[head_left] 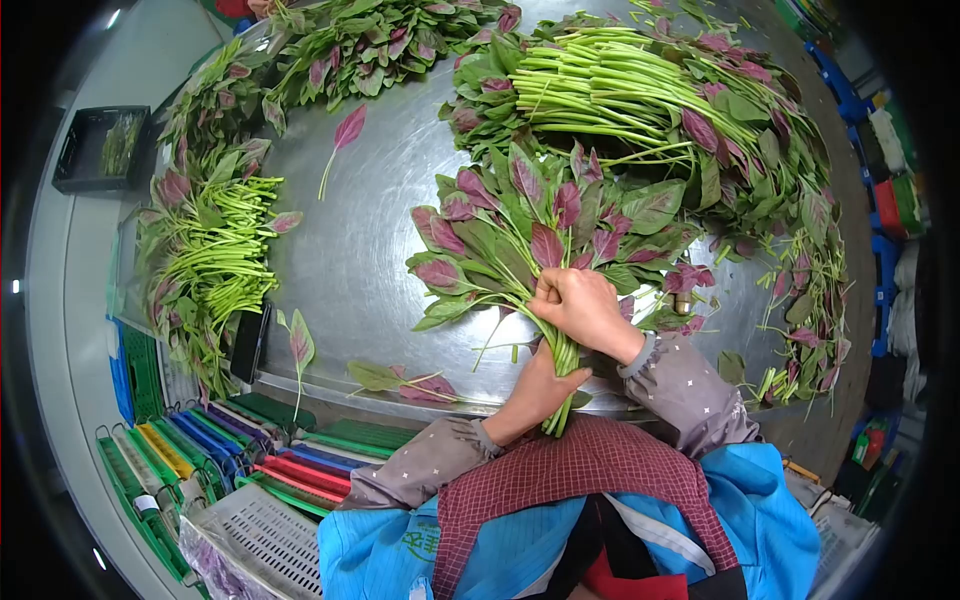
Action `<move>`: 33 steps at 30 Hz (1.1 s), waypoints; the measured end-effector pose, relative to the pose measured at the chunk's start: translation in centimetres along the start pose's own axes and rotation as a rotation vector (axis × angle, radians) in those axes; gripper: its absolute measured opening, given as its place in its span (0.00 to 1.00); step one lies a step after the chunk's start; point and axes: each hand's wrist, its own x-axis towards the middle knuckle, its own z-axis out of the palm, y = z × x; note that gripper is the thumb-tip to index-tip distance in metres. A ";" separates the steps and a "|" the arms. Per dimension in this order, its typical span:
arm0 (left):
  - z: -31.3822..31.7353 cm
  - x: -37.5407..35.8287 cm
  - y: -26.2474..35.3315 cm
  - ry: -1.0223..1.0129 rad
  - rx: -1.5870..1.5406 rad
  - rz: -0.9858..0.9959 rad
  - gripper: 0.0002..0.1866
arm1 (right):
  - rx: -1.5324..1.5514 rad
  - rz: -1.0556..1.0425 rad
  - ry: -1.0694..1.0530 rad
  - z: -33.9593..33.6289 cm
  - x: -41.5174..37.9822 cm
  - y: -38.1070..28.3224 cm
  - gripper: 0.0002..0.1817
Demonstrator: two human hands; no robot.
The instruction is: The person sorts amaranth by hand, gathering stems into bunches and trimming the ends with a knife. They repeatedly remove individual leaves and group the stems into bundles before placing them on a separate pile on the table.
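Observation:
A bunch of red-and-green amaranth (560, 225) is gathered in front of me, its leaves fanned out above the metal table and its stems pointing toward my apron. My left hand (535, 392) is wrapped around the lower stems. Higher up, where the leaves begin, my right hand (582, 308) is closed with its fingers pinched at the stems; the fingertips partly hide what they grip. Loose amaranth leaves (405, 382) lie on the table near its front edge, left of my left hand.
Large piles of amaranth lie at the back right (620, 90), back left (370, 50) and left (220, 250) of the metal table (370, 220). Scraps (800, 320) lie along the right edge. Stacked coloured crates (200, 440) stand below left. A dark phone-like object (250, 343) sits by the left pile.

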 end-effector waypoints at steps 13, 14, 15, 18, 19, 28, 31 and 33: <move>0.4 0.2 0.1 0.039 -0.032 0.166 0.31 | -0.031 -0.318 0.213 -0.5 -1.9 -0.5 0.07; 0.3 0.1 0.2 0.029 -0.036 0.142 0.31 | -0.079 -0.261 0.143 -0.9 -1.8 -0.8 0.07; 0.3 0.0 0.3 0.019 -0.041 0.119 0.31 | -0.126 -0.203 0.073 -1.2 -1.8 -1.0 0.07; 0.2 0.0 0.6 0.007 -0.065 0.140 0.31 | -0.264 -0.199 0.147 -0.6 -1.9 -1.1 0.08; 0.2 0.0 0.5 0.008 -0.067 0.139 0.31 | -0.264 -0.200 0.145 -0.2 -1.7 -0.9 0.08; 0.6 0.4 -0.3 0.035 0.123 0.028 0.36 | -0.463 -0.176 0.210 1.1 -0.1 0.0 0.10; 0.5 0.4 0.0 0.022 0.128 -0.008 0.36 | -0.468 -0.236 0.288 1.5 0.4 0.2 0.04; 0.5 0.4 0.0 0.013 0.104 -0.026 0.35 | -0.446 -0.183 0.256 1.7 0.6 0.6 0.06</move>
